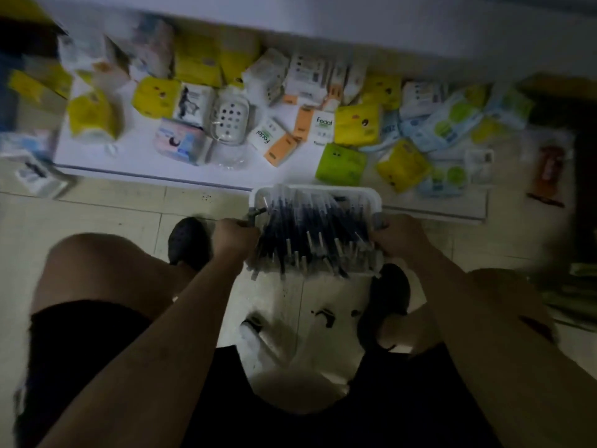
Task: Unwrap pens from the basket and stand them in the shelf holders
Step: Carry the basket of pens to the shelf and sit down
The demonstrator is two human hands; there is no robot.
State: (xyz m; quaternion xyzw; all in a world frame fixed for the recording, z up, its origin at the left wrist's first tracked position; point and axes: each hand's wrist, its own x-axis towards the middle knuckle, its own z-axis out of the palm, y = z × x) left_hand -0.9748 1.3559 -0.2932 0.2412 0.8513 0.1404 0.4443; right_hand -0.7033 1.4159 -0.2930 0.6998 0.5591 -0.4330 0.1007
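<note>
Gripping basket (323,190): left hand (236,236); right hand (400,236)

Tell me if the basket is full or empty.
Full: the basket is heaped with dark pens, some sticking past its near edge. The left hand and right hand grip its sides.

head camera | worn, looking steeply down | close above basket (323,190) | single view

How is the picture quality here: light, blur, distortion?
Head view: dim, lower frame nearly black; motion blur smears the left and right edges; wide-angle curvature bends the shelf; pens, basket, left hand and right hand gripping it are fairly readable.
</note>
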